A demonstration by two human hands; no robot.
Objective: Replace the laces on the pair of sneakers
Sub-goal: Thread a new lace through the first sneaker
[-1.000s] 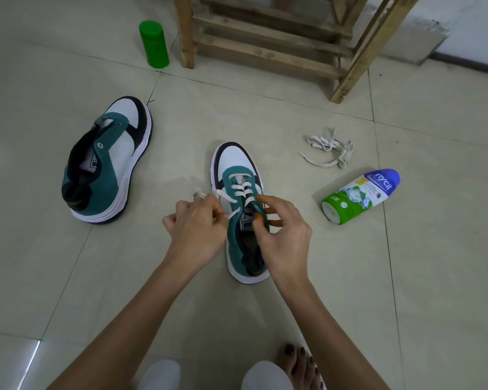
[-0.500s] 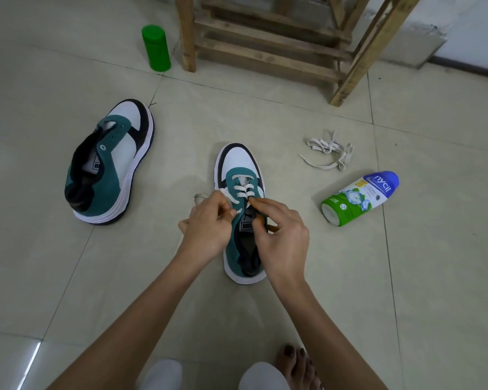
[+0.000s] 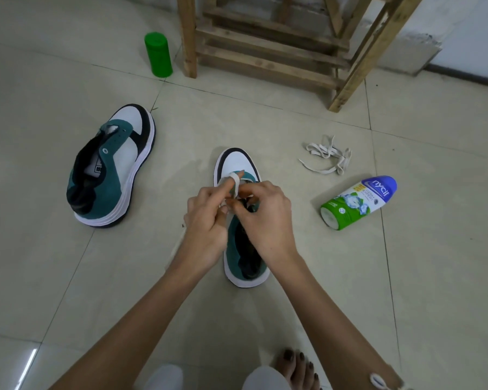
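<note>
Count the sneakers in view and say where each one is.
2. The left sneaker sits at left, no lace visible. The middle sneaker stands at centre, where the left hand and right hand hold its lace. None appears hidden.

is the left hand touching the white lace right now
Touching. The head view shows the white lace looped over an extended finger of the left hand, above the centre sneaker.

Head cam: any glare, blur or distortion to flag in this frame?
Head view: soft, even light with only faint shadows; one glare streak on the floor at lower left; motion blur on the left hand, the right hand and the lace they grip; powder bottle label sharp; wide-angle bowing of tile lines and wooden stand.
</note>
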